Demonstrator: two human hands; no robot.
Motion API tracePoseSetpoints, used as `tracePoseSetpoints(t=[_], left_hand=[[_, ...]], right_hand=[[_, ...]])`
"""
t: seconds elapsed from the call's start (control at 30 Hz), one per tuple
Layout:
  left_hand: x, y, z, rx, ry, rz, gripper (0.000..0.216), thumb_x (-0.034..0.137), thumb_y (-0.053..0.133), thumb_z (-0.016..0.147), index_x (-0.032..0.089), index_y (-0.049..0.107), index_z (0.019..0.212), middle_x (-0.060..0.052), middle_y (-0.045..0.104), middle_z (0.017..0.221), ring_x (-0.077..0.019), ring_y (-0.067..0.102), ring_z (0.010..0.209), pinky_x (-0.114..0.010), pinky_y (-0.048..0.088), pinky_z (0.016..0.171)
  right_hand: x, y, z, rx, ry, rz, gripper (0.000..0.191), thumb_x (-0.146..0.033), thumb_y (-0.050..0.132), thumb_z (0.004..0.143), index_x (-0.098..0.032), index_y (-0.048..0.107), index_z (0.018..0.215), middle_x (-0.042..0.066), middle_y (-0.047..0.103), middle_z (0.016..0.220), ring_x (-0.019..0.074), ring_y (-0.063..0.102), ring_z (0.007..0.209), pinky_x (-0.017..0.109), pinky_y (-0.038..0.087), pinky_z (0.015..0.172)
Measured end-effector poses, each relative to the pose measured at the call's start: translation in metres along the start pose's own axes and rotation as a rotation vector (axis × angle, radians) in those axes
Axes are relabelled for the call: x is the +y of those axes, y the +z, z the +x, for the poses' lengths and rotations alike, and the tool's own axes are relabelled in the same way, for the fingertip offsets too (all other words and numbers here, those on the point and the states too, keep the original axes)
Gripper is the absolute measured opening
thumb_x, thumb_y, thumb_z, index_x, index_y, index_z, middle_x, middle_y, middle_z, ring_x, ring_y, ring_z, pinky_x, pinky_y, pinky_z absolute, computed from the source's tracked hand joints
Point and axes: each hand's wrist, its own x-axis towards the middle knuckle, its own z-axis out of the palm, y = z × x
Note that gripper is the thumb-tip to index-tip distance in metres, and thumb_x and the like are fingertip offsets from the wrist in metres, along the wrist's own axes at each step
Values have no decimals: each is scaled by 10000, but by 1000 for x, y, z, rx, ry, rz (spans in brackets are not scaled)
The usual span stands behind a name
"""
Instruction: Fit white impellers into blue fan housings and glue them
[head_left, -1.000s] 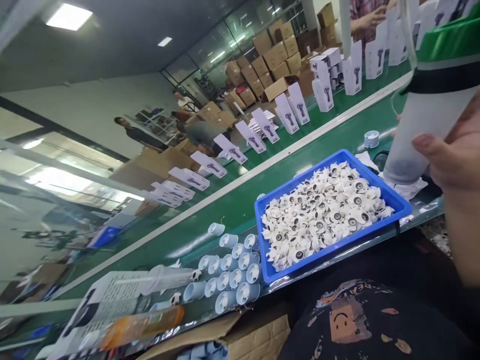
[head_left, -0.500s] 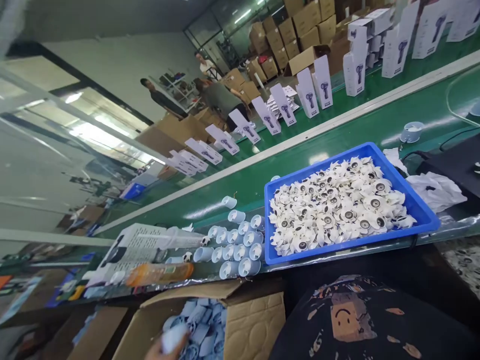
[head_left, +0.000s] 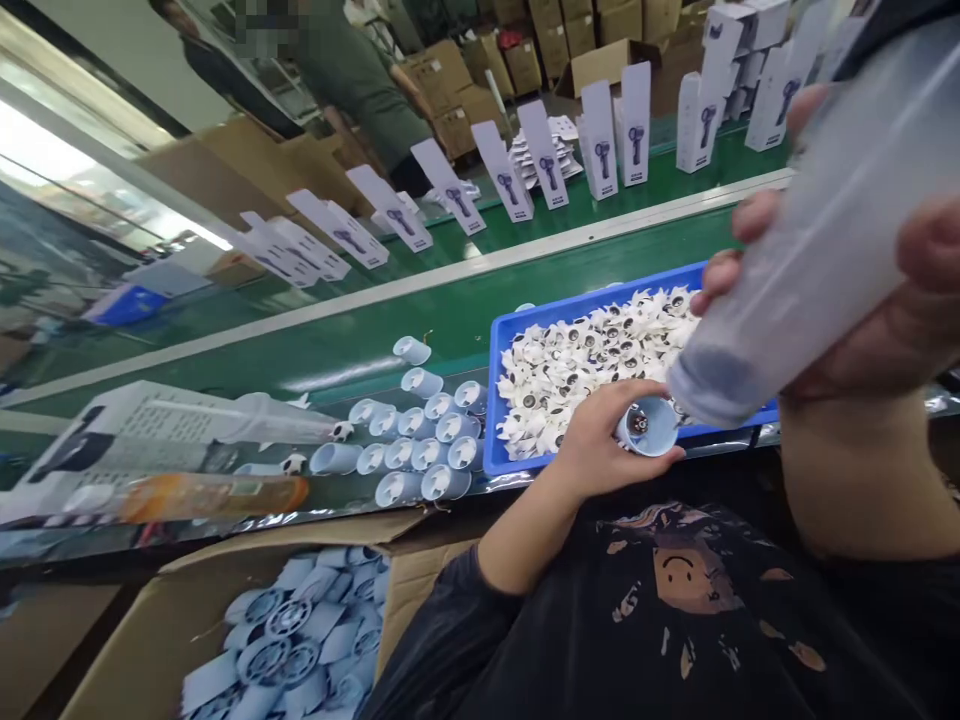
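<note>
The left hand (head_left: 592, 445) grasped a blue cup (head_left: 666, 428), the right hand (head_left: 870, 350) a bottle (head_left: 817, 230) just beside it. Left of the grip, grouped cups (head_left: 415, 423) already had white pieces (head_left: 438, 480); this one showed none. Loose cups (head_left: 300, 625), seemingly unfilled, lay lower-left.

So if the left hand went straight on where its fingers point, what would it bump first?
Probably the cloudy bottle in the right hand, its end just beyond the blue cup in the left hand, though depth is unclear.

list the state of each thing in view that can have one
left grip, closed around blue cup
blue cup, inside showing
right grip, closed around translucent bottle
translucent bottle, tilted
blue tray, holding white bladed parts
cardboard box, open, holding blue parts
orange bottle, lying
white cartons, flaps raised
</note>
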Motion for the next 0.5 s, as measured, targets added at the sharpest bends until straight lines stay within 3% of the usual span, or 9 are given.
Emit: tracePoseSetpoints(t=[0.07, 0.17, 0.33, 0.4, 0.5], left_hand=[[8, 8, 7, 49, 46, -18, 439, 448, 751, 734, 199, 620, 1070, -60, 727, 952, -199, 689, 817, -346, 576, 743], [18, 11, 9, 83, 63, -27, 404, 469, 745, 739, 186, 626, 1002, -50, 710, 887, -192, 675, 787, -339, 568, 713], [23, 13, 12, 117, 72, -13, 334, 461, 728, 757, 181, 617, 901, -26, 668, 779, -171, 640, 708, -322, 544, 652], [23, 14, 12, 113, 56, -1, 322, 467, 719, 760, 188, 610, 877, -17, 650, 749, -169, 629, 687, -324, 538, 636], [22, 14, 10, 122, 72, 27, 325, 468, 718, 763, 193, 602, 892, -17, 652, 754, -172, 637, 697, -325, 537, 643]], right_hand=[[-5, 11, 1, -27, -33, 92, 882, -883, 358, 804, -184, 369, 1342, 88, 618, 948, 260, 666, 786, 421, 604, 671], [-3, 3, -1, -62, -79, 54, 800, -881, 458, 771, -235, 480, 1242, 47, 618, 916, 242, 659, 761, 413, 605, 666], [-3, -16, -1, -258, -22, -238, 882, -985, 441, 631, -257, 623, 1094, 74, 609, 1063, 327, 643, 974, 494, 607, 800], [-4, -15, -1, -248, -25, -246, 872, -981, 411, 657, -264, 629, 1103, 71, 604, 1057, 336, 639, 996, 501, 605, 795], [-4, -4, -5, -120, -70, -149, 815, -928, 362, 752, -285, 585, 1201, 66, 611, 996, 310, 653, 946, 483, 605, 778]])
